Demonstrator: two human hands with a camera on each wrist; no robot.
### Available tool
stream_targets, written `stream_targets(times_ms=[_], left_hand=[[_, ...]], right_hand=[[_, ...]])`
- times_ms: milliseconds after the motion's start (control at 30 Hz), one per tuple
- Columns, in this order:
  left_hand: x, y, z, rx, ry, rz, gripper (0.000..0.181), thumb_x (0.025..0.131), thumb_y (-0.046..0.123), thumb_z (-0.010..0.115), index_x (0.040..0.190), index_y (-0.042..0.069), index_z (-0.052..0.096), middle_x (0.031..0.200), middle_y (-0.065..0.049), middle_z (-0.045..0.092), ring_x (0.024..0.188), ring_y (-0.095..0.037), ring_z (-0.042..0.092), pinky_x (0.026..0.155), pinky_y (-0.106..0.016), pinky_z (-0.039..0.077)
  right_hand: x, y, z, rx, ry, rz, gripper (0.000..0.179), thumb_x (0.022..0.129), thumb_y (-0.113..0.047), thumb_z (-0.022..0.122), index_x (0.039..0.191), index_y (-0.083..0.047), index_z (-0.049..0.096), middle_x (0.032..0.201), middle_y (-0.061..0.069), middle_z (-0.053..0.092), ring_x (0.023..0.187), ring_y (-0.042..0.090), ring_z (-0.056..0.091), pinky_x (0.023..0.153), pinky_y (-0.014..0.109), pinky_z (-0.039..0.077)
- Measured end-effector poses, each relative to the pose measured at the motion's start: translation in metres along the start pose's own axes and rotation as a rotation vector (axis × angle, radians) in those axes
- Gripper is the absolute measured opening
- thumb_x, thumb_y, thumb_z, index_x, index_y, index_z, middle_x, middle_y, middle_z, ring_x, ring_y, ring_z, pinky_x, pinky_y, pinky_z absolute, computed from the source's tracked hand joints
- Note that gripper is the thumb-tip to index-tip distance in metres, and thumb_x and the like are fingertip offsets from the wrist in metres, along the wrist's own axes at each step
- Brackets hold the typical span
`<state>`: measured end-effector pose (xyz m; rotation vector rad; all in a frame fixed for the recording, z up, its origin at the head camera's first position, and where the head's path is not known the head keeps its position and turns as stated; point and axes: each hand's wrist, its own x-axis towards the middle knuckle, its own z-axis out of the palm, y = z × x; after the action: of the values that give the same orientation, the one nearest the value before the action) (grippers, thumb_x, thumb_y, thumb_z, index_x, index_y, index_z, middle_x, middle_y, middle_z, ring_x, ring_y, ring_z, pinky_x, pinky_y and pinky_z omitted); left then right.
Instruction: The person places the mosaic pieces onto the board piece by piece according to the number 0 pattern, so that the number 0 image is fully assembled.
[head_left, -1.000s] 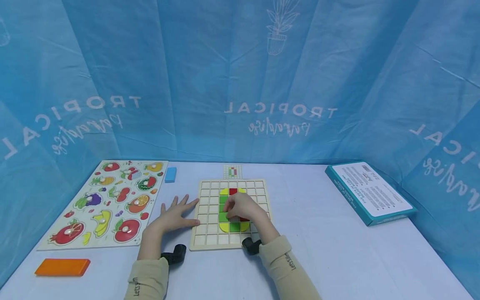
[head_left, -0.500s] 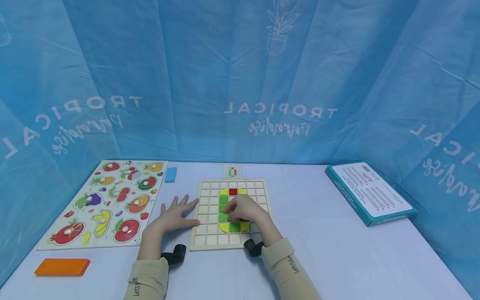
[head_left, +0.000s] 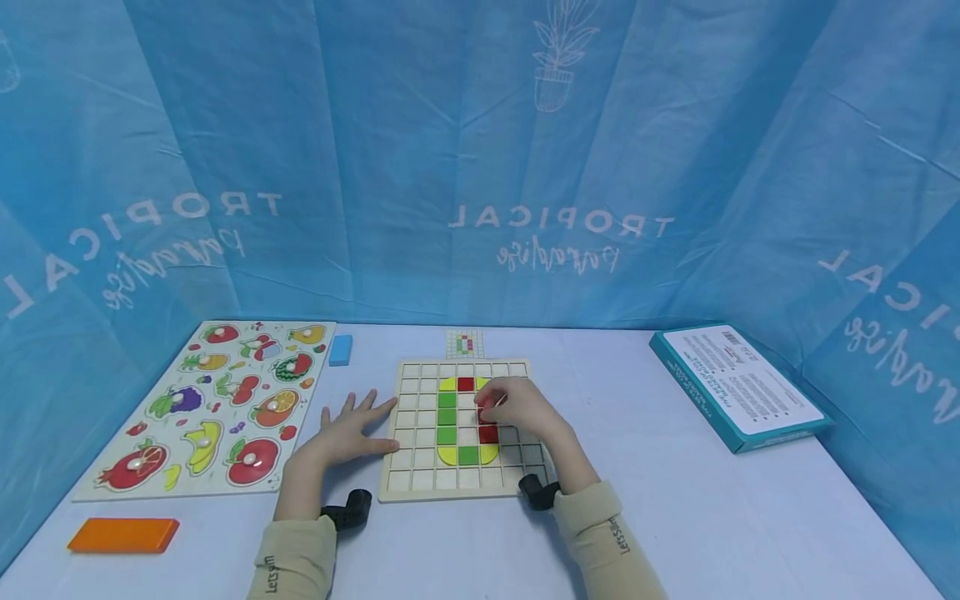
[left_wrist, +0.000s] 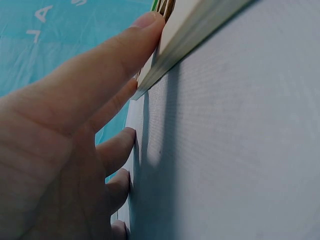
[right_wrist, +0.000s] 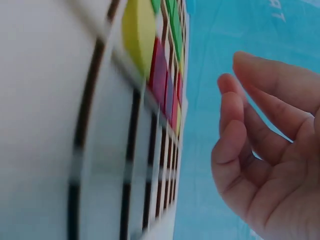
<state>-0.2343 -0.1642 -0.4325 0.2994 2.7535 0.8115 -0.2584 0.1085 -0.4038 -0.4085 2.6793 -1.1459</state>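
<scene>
A pale wooden grid board lies on the table with coloured tiles forming a ring. Green tiles run down its left side, and a red tile sits at the top. Red tiles line the right side, partly under my right hand. Yellow rounded pieces fill the corners. Fingers spread, my left hand touches the board's left edge with thumb and index finger. My right hand hovers above the board, its fingers loosely bent; in the right wrist view nothing shows between the fingertips.
A small pattern card lies behind the board. At left are a fruit puzzle board, a blue block and an orange block. A teal box lies at the right, and a blue curtain hangs behind.
My right hand has moved right and slightly up, from the middle of the tile ring to its right side, uncovering the left green tiles. The left hand has stayed still.
</scene>
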Motion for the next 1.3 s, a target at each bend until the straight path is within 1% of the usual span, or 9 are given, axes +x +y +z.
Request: stream_targets(times_ms=[133,300,433,633,767,933,1067,1167,1300], left_hand=[[-0.001,0.000,0.000,-0.012,-0.001,0.001,0.085,0.075,0.049,0.069,0.142,0.010,0.036,0.149,-0.028,0.016,0.135,-0.052,-0.003,0.099,-0.071,-0.010],[-0.002,-0.003,-0.001,-0.043,0.011,0.020,0.089,0.071,0.056,0.069,0.142,0.011,0.038,0.148,-0.029,0.017,0.134,-0.052,-0.003,0.098,-0.070,-0.012],[-0.002,-0.004,-0.002,-0.038,0.011,0.018,0.089,0.071,0.055,0.069,0.141,0.010,0.038,0.148,-0.028,0.017,0.134,-0.052,-0.003,0.099,-0.070,-0.013],[-0.001,-0.002,-0.001,-0.024,-0.021,0.002,0.085,0.076,0.049,0.068,0.143,0.009,0.034,0.149,-0.027,0.014,0.135,-0.051,-0.005,0.099,-0.069,-0.012],[0.001,-0.001,0.001,-0.014,-0.021,0.010,0.084,0.076,0.048,0.068,0.143,0.010,0.034,0.149,-0.027,0.014,0.135,-0.051,-0.005,0.099,-0.069,-0.011],[0.004,-0.003,0.003,-0.010,-0.025,0.003,0.084,0.076,0.047,0.068,0.143,0.010,0.034,0.150,-0.026,0.015,0.135,-0.051,-0.005,0.100,-0.069,-0.012],[0.004,-0.004,0.001,-0.003,-0.017,0.001,0.084,0.077,0.047,0.068,0.143,0.010,0.034,0.150,-0.026,0.014,0.135,-0.051,-0.005,0.100,-0.069,-0.012],[0.004,-0.006,0.000,0.000,-0.014,0.005,0.084,0.077,0.047,0.068,0.143,0.009,0.034,0.149,-0.027,0.014,0.135,-0.052,-0.004,0.099,-0.070,-0.011],[0.002,-0.007,0.001,-0.013,-0.020,0.005,0.085,0.076,0.047,0.068,0.143,0.008,0.034,0.149,-0.028,0.015,0.134,-0.052,-0.005,0.099,-0.070,-0.011]], right_hand=[[-0.010,0.015,-0.018,-0.003,0.092,0.053,0.015,0.081,-0.008,0.068,0.096,-0.009,0.069,0.080,0.001,0.059,0.074,0.017,0.053,0.062,0.028,0.045],[-0.023,0.034,-0.039,-0.009,0.187,0.102,0.019,0.081,-0.007,0.068,0.100,-0.007,0.068,0.080,0.002,0.060,0.074,0.017,0.054,0.063,0.029,0.045],[-0.033,0.044,-0.054,-0.023,0.239,0.134,0.021,0.082,-0.008,0.067,0.104,-0.006,0.067,0.083,0.003,0.062,0.076,0.018,0.054,0.065,0.030,0.046],[-0.043,0.053,-0.070,-0.074,0.302,0.137,0.022,0.084,-0.008,0.065,0.106,-0.004,0.065,0.087,0.007,0.063,0.078,0.020,0.056,0.068,0.032,0.049],[-0.046,0.060,-0.074,-0.118,0.315,0.160,0.022,0.085,-0.009,0.064,0.107,-0.004,0.064,0.090,0.009,0.064,0.080,0.021,0.057,0.070,0.034,0.051],[-0.048,0.066,-0.077,-0.137,0.321,0.200,0.023,0.086,-0.011,0.064,0.108,-0.005,0.064,0.093,0.009,0.064,0.083,0.022,0.058,0.073,0.036,0.052],[-0.047,0.066,-0.080,-0.167,0.336,0.192,0.024,0.086,-0.011,0.063,0.109,-0.004,0.064,0.096,0.010,0.064,0.086,0.024,0.058,0.074,0.038,0.051],[-0.046,0.066,-0.081,-0.225,0.329,0.199,0.027,0.085,-0.011,0.064,0.112,-0.003,0.063,0.104,0.015,0.063,0.094,0.029,0.057,0.080,0.043,0.050],[-0.045,0.070,-0.081,-0.342,0.285,0.208,0.042,0.084,-0.013,0.066,0.124,-0.002,0.055,0.122,0.023,0.055,0.112,0.040,0.050,0.091,0.052,0.044]])
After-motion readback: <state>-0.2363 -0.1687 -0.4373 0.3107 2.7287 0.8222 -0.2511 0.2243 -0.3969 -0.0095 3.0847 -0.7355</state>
